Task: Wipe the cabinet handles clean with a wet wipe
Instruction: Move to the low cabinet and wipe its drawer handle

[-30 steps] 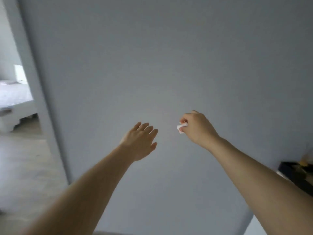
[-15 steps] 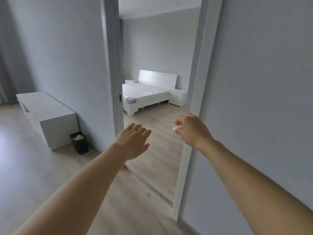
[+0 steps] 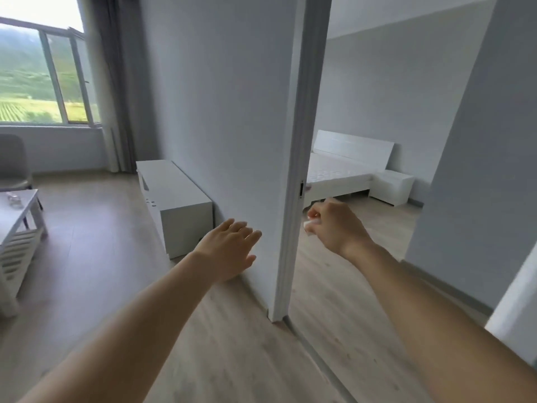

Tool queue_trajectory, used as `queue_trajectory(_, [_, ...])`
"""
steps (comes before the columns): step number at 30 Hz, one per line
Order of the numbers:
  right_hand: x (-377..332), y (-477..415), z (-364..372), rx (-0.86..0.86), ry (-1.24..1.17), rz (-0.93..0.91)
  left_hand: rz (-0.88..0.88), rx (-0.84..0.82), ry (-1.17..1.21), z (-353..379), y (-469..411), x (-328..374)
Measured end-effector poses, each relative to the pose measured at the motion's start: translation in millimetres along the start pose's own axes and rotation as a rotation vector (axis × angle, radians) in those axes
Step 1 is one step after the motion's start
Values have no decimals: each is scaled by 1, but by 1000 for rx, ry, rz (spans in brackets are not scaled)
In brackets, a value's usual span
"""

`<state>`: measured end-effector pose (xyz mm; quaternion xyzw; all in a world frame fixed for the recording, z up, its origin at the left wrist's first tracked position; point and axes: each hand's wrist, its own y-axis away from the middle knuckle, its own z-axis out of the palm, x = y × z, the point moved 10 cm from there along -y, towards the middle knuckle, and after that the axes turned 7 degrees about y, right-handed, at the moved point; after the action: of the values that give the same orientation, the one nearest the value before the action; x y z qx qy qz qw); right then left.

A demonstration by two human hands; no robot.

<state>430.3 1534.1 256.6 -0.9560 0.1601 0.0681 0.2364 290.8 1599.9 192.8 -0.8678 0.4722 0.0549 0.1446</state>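
Wet wipe [image 3: 308, 226], mostly hidden and blurred, sits pinched in the right hand [image 3: 337, 228] curled at the doorway, while the left hand [image 3: 229, 251] reaches forward flat, fingers spread, before the white cabinet [image 3: 177, 205].

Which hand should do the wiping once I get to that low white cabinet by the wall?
Right. The right hand already pinches the wet wipe, while the left hand is open and empty. The white cabinet lies ahead on the left, so the left hand could steady it.

no readable text, labels, signs anywhere
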Motion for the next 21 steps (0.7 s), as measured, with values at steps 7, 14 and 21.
queue_trajectory(7, [-123,-147,108,-95,-95,-123,-156,-12,71,42,-26,-183])
queue_trajectory(14, [-272,-282,230,-115,-142,-246,-225,20,51,107,-58,-391])
queue_trajectory(21, [-409,-425,326,-118,-136,-256,-184,-96,-161,166,-79,-598])
